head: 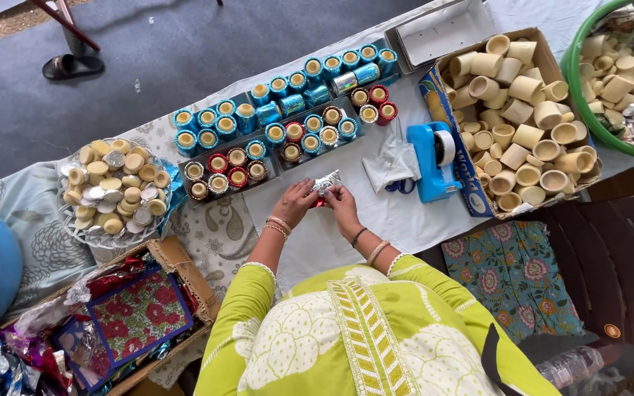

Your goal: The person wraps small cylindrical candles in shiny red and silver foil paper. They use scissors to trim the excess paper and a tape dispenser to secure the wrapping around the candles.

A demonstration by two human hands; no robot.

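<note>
My left hand (295, 204) and my right hand (343, 207) meet over the white cloth (398, 220), both gripping a small round piece wrapped in silver foil (326, 181) with a bit of red beneath it. Just beyond my hands stand rows of small round cups (288, 121) wrapped in blue, red and silver foil, set in dark trays. Bangles show on both wrists.
A blue tape dispenser (434, 163) and crumpled clear plastic (390, 163) lie to the right. A cardboard box of plain tan cups (519, 110) and a green tub (574, 66) sit at far right. A wire basket of discs (115, 192) and a box of foil papers (137, 315) are at left.
</note>
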